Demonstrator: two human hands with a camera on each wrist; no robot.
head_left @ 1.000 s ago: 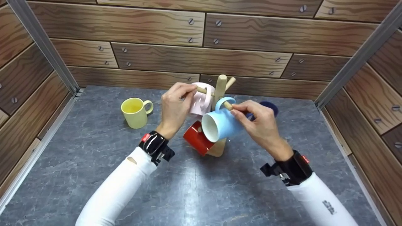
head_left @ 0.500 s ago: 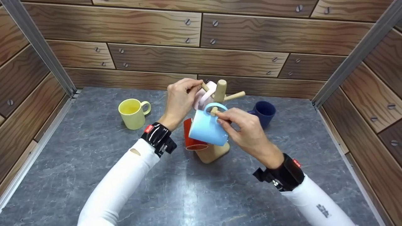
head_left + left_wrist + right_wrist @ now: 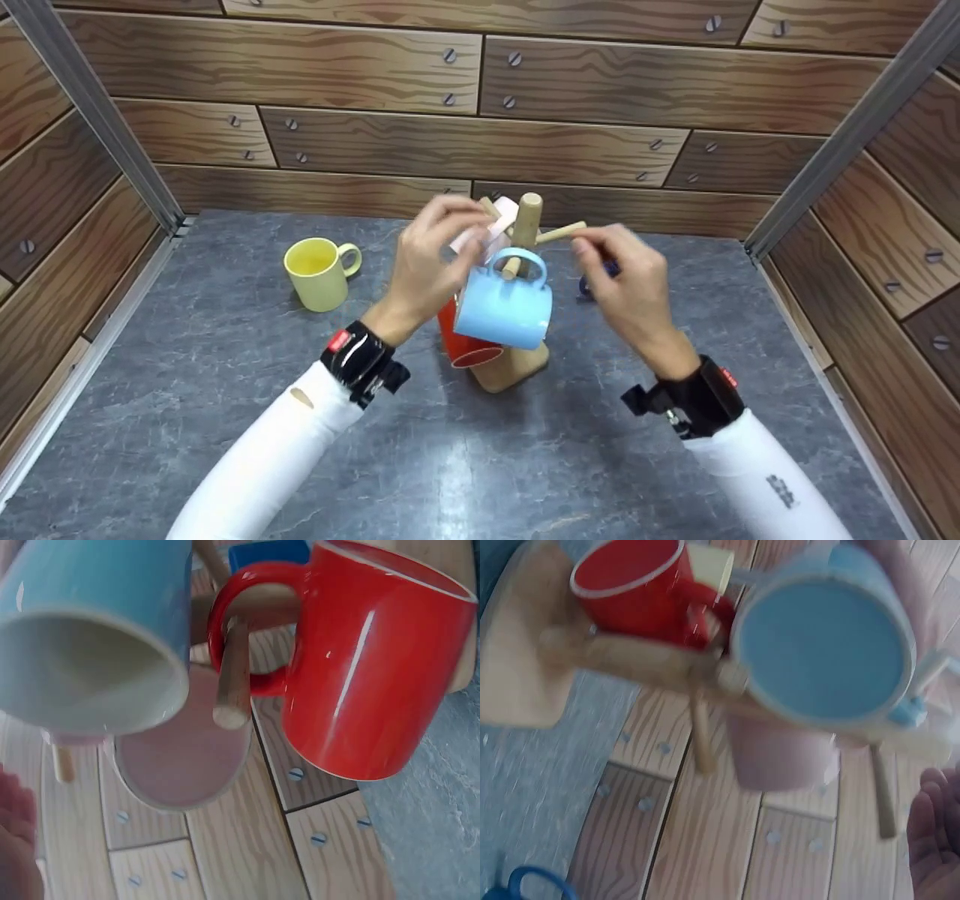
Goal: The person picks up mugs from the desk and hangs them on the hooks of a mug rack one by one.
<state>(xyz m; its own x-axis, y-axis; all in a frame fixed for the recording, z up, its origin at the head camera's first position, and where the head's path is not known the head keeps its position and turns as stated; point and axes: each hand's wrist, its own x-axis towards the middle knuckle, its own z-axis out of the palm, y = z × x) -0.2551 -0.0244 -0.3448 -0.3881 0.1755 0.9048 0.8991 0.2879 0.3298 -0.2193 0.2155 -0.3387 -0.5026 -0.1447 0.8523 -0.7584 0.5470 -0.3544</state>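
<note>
A wooden mug tree (image 3: 529, 219) stands mid-table with a light blue mug (image 3: 504, 307), a red mug (image 3: 375, 660) and a pale pink mug (image 3: 780, 754) hanging on its pegs. My left hand (image 3: 431, 262) is left of the pink and light blue mugs, fingers loosely bent and gripping nothing. Just past the tip of the right-hand bare peg (image 3: 562, 232) is my right hand (image 3: 630, 289), slightly blurred. A gap shows between its fingers and the nearby peg (image 3: 883, 799) in the right wrist view. In the head view the red and pink mugs are partly hidden.
A yellow mug (image 3: 321, 279) stands upright on the grey table (image 3: 360, 450) to the left. A dark blue mug (image 3: 592, 285) is mostly hidden behind my right hand. Wood-patterned walls (image 3: 375, 139) close off the back and sides.
The mug tree has turned, carrying its hanging mugs leftward and toward me. My right hand has left the light blue mug's peg and moved right. My left hand has come off the pink mug's peg.
</note>
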